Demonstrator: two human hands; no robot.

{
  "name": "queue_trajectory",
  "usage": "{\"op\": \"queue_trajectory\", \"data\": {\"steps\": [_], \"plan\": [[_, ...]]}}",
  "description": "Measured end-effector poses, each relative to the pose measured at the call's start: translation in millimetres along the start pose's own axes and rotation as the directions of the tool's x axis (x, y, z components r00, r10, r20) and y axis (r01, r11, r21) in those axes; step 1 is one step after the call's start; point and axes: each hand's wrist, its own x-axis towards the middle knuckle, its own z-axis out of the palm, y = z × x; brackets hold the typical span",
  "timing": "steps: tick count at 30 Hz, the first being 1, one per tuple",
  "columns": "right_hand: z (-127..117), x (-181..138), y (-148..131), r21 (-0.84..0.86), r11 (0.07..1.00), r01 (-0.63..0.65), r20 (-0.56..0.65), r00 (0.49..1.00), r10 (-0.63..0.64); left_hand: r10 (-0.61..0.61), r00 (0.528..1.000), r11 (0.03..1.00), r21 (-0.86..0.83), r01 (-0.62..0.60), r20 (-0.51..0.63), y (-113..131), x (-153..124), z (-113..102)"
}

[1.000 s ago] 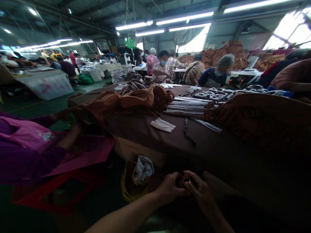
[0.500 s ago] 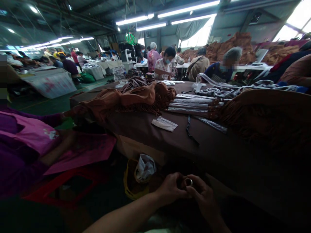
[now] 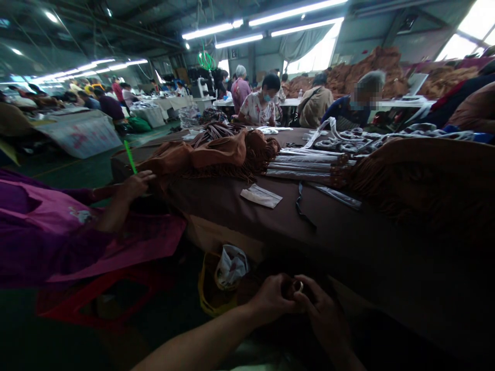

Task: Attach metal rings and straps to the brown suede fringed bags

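Observation:
Low in front of me, below the table edge, my two hands are close together with fingers bent inward. My left hand [image 3: 270,298] is closed, its fingertips pinching a dark brown piece of material [image 3: 289,289] that is mostly lost in shadow. My right hand [image 3: 320,304] is closed on the same piece from the other side. A pale, shiny ring [image 3: 298,286] shows at the right fingertips; whether it is worn on a finger or held, I cannot tell. Below the hands everything is too dark to make out.
The brown-covered table [image 3: 232,206] bears fringed brown garments [image 3: 220,149], white-wrapped strips [image 3: 301,167], a pale packet [image 3: 262,196] and a dark cord [image 3: 299,203]. A yellow basket [image 3: 201,288] holds a white bag [image 3: 232,268]. A co-worker's hand [image 3: 135,185] is at the left.
My hands stay together, with slight finger movement around the ring. At left, the co-worker's hand has risen to the brown garment, and a bright green strip now stands up beside it.

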Motion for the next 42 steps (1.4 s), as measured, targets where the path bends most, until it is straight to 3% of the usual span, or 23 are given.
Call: {"op": "queue_trajectory", "data": {"steps": [3, 9, 18, 24, 28, 34, 39, 42], "plan": [[1.8, 1.1, 3.9, 0.021, 0.999, 0.039, 0.019, 0.999, -0.039, -0.004, 1.0, 1.0, -0.026, 0.004, -0.003, -1.6, 0.4, 1.6], [1.1, 4.6, 9.7, 0.037, 0.999, -0.016, 0.109, 0.994, 0.012, -0.007, 0.999, 0.997, -0.079, 0.01, 0.035, -7.6, 1.3, 4.6], [0.9, 1.2, 11.8, -0.015, 1.0, -0.023, 0.038, 0.999, 0.024, 0.012, 1.0, 0.999, -0.033, -0.011, 0.023, -6.3, 2.6, 1.6], [6.9, 1.1, 18.5, -0.096, 0.993, 0.068, 0.03, 0.997, -0.065, -0.019, 0.997, 0.996, -0.084, 0.025, 0.07, -18.4, 6.7, 5.5], [10.2, 2.9, 20.0, -0.158, 0.979, 0.125, 0.057, 0.991, -0.118, -0.03, 0.997, 0.997, -0.065, 0.035, 0.068, -19.4, 6.5, 6.9], [1.2, 8.7, 12.7, -0.127, 0.988, 0.083, 0.149, 0.987, -0.063, -0.022, 0.996, 0.996, -0.083, 0.03, 0.092, -11.6, 2.7, 3.8], [-3.8, 5.5, 16.7, -0.052, 0.999, -0.005, 0.064, 0.998, 0.009, -0.022, 0.999, 0.998, -0.056, 0.024, 0.027, -12.7, 3.0, 2.8], [-1.6, -0.5, 20.6, -0.086, 0.996, 0.034, 0.045, 0.999, -0.03, -0.043, 0.998, 0.997, -0.061, 0.046, 0.044, -13.0, 2.9, 4.4]]}}
